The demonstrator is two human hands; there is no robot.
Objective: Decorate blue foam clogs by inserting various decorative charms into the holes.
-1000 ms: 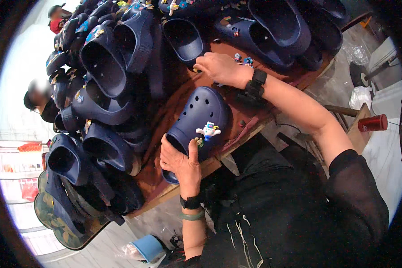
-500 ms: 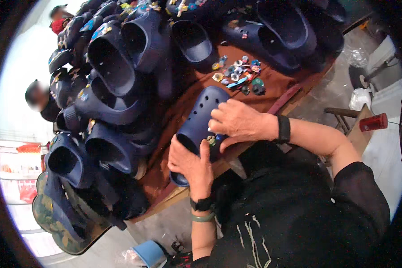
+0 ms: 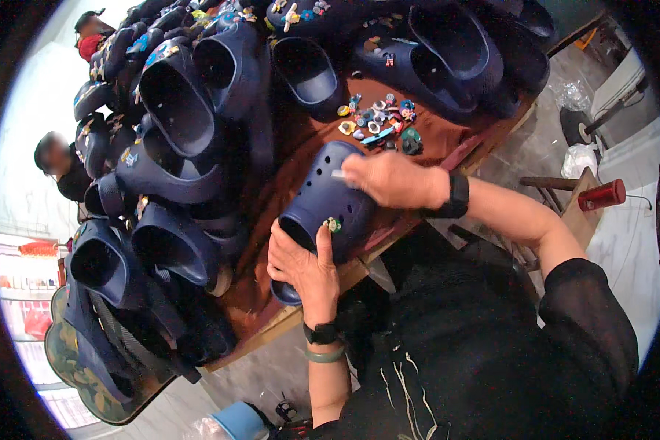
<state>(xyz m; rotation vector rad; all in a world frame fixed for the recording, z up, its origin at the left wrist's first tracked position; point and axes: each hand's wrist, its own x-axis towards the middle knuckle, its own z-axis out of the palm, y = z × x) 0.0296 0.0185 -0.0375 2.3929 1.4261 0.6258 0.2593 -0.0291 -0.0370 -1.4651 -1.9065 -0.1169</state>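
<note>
A navy foam clog with round holes in its upper lies at the near edge of the cloth-covered table, toe pointing away. My left hand grips it around the foot opening, thumb beside a small green-and-white charm fixed in the upper. Over the toe holes is my right hand, closed and smeared by motion. A small whitish piece sticks out from its fingertips, too blurred to name. Just beyond the toe lies a loose heap of colourful shoe charms.
Many navy clogs are piled at the left and back, several with charms. A red cylinder rests on a wooden stool at the right. A blue bin stands below the table. Two people are at far left.
My right hand has moved from beside the charm up to the toe holes, with the whitish piece at its fingertips. My left hand keeps its grip. The whole view has shifted slightly.
</note>
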